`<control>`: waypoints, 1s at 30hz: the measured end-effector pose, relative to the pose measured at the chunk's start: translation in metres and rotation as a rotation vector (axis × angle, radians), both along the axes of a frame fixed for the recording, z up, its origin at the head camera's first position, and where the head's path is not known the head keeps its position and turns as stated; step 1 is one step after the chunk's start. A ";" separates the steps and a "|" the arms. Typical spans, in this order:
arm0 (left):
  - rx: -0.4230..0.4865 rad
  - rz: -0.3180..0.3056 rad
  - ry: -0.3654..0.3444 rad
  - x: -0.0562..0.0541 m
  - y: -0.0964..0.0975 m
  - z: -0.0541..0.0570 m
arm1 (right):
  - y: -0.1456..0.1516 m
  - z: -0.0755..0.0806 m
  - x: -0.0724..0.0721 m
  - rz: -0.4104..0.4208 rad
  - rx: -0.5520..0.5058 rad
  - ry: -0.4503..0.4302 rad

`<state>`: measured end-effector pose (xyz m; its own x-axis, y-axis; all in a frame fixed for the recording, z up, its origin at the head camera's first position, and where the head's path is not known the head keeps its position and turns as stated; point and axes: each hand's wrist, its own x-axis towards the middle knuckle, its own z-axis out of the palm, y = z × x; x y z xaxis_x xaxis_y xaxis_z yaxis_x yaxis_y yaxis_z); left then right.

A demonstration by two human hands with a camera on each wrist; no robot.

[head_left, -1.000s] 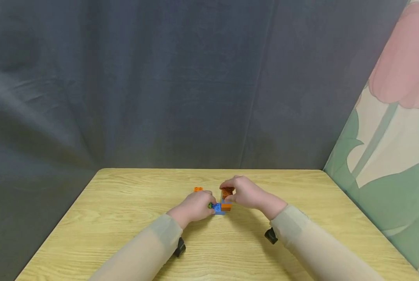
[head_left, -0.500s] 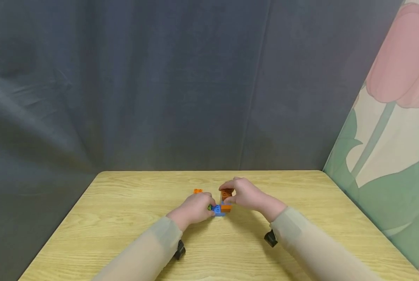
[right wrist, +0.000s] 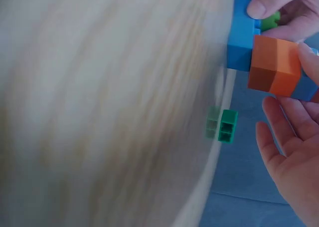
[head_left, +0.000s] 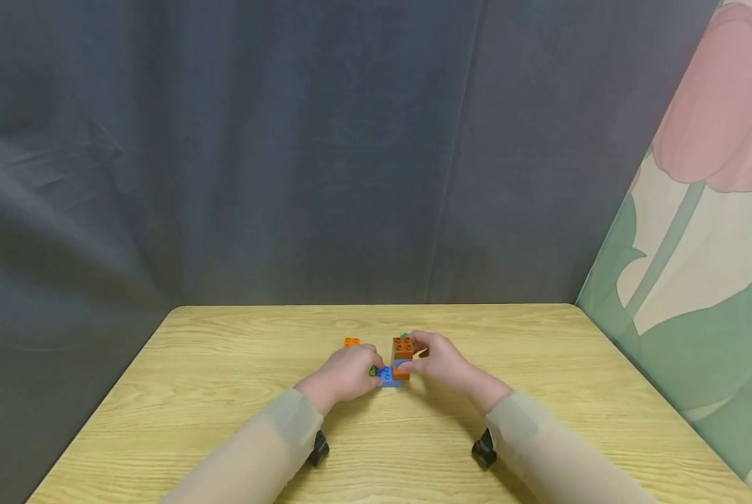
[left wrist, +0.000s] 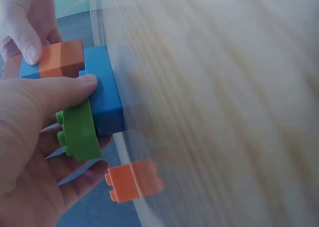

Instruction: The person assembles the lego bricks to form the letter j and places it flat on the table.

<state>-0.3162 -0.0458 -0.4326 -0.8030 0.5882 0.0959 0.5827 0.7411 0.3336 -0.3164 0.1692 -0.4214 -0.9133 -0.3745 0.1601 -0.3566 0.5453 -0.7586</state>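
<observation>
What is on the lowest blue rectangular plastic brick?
A stack of orange, blue and brown bricks, apparently a curved green brick too. What the left hand covers is hidden.

Right hand (head_left: 442,360) lower; brown brick (head_left: 402,347) top now uncovered.

This is an indoor corner, screened on its visible sides: a dark blue-grey draped fabric curtain (head_left: 319,154) spans the back and left, and a cream hanging or wall covering (head_left: 685,245) printed with large pink tulips and green leaves borders the right. A yellowish wood-grained bench (head_left: 225,392) with rounded corners fills the space between. Whether home, office or studio cannot be told.
</observation>
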 end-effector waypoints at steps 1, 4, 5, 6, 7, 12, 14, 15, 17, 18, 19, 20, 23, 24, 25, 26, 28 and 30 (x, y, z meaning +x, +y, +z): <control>-0.001 0.000 -0.001 0.000 0.000 0.000 | 0.000 -0.001 0.000 0.000 -0.007 -0.013; -0.011 0.001 0.003 0.000 0.001 0.001 | 0.000 -0.003 0.000 -0.001 -0.018 -0.024; -0.017 0.000 0.009 0.000 0.001 0.001 | 0.000 -0.004 -0.001 0.000 -0.015 -0.019; -0.023 -0.002 0.017 0.000 0.001 0.001 | 0.000 -0.003 -0.001 0.002 -0.013 -0.018; -0.030 -0.005 0.023 0.000 0.001 0.001 | 0.000 -0.003 -0.002 0.004 -0.011 -0.016; -0.042 -0.024 0.023 0.001 -0.001 0.004 | 0.000 -0.001 -0.001 0.002 0.010 -0.020; -0.023 -0.023 0.010 0.000 -0.002 0.007 | 0.000 0.001 -0.001 -0.001 0.020 -0.020; 0.000 -0.018 0.006 -0.001 -0.003 0.008 | 0.000 0.001 -0.001 -0.002 0.025 -0.018; 0.045 0.011 0.026 -0.005 -0.006 0.011 | 0.000 0.003 -0.001 -0.001 0.033 -0.019; 0.069 0.027 0.048 -0.008 -0.008 0.012 | 0.000 0.003 -0.001 -0.001 0.038 -0.015; 0.091 0.049 0.068 -0.010 -0.010 0.012 | 0.000 0.004 -0.002 -0.003 0.043 -0.014; 0.113 0.072 0.085 -0.013 -0.012 0.013 | -0.001 0.005 -0.002 -0.006 0.047 -0.014; 0.127 0.147 0.122 -0.022 -0.020 0.010 | 0.000 0.005 -0.002 -0.018 0.056 -0.012; 0.128 0.168 0.120 -0.025 -0.022 0.009 | 0.000 0.004 -0.002 -0.021 0.057 -0.011; 0.122 0.189 0.119 -0.027 -0.025 0.007 | 0.000 0.004 -0.002 -0.024 0.056 -0.015; 0.119 0.208 0.114 -0.029 -0.027 0.005 | 0.000 0.004 -0.002 -0.025 0.053 -0.018; 0.121 0.239 0.099 -0.032 -0.031 0.000 | 0.000 0.003 -0.002 -0.022 0.048 -0.024; 0.126 0.260 0.080 -0.034 -0.035 -0.004 | 0.000 0.002 -0.002 -0.011 0.043 -0.024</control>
<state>-0.3501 -0.0805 -0.4369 -0.9119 0.3433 0.2247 0.4072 0.8244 0.3931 -0.3180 0.1689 -0.4199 -0.9209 -0.3702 0.1217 -0.3319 0.5816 -0.7426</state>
